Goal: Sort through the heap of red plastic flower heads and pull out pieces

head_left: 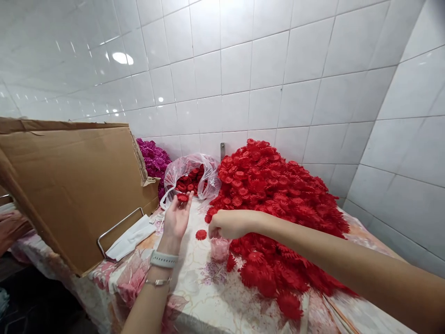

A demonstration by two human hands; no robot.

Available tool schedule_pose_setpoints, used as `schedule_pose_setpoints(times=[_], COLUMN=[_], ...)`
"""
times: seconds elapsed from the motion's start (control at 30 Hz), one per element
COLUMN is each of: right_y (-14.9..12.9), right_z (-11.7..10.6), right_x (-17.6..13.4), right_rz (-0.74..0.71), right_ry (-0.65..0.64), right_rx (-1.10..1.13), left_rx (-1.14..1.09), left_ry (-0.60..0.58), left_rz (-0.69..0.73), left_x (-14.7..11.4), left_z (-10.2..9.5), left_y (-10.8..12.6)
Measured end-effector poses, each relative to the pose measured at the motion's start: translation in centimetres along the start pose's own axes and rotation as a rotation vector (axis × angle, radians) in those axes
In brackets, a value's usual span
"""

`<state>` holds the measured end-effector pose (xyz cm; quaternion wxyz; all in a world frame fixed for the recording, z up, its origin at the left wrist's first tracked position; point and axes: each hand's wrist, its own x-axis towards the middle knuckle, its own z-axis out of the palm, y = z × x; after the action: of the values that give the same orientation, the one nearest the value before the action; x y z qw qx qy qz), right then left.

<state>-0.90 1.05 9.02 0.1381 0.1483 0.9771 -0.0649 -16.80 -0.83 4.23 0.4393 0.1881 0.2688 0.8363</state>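
Note:
My left hand (178, 218) is turned palm up, with a watch and a bracelet on the wrist. Its fingertips hold a red artificial flower head (182, 198) in front of the open plastic bag (210, 178). My right hand (224, 223) reaches in from the right, its fingers pinched and pointing down at a small clear pinkish cup (220, 250). Whatever is between those fingertips is hidden. A single red flower head (200, 234) lies on the cloth between both hands. The large heap of red flower heads (271, 185) rises beside and behind my right hand.
Upright cardboard (79, 185) stands on the left, with a metal wire stand (120, 225) and white paper (134, 236) before it. Purple flower heads (155, 157) are piled behind. A floral tablecloth (194, 287) covers the table against the tiled wall (264, 83). Another person's hand (15, 227) shows at far left.

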Motion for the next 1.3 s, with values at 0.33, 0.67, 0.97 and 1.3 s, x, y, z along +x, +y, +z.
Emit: schedule_pose_setpoints(times=[0.33, 0.67, 0.97, 1.3], right_y=[-0.7, -2.3, -3.0, -2.9], right_z=[-0.3, 1.3, 5.5, 6.9], right_x=[-0.9, -8.0, -10.8, -11.4], right_rz=[0.064, 0.012, 0.193, 0.297], right_ry=[0.125, 0.194, 0.373, 0.469], right_rx=[0.083, 0.530, 0.439, 0.497], left_rx=[-0.178, -0.243, -0.199, -0.158], left_ry=[0.274, 0.062, 0.034, -0.108], left_rz=[-0.258, -0.430, -0.544, -0.694], left_x=[-13.9, -16.2, -16.4, -16.7], left_z=[-2.0, -0.7, -1.0, -0.4], left_y=[-2.3, -8.4, -10.1, -11.2])
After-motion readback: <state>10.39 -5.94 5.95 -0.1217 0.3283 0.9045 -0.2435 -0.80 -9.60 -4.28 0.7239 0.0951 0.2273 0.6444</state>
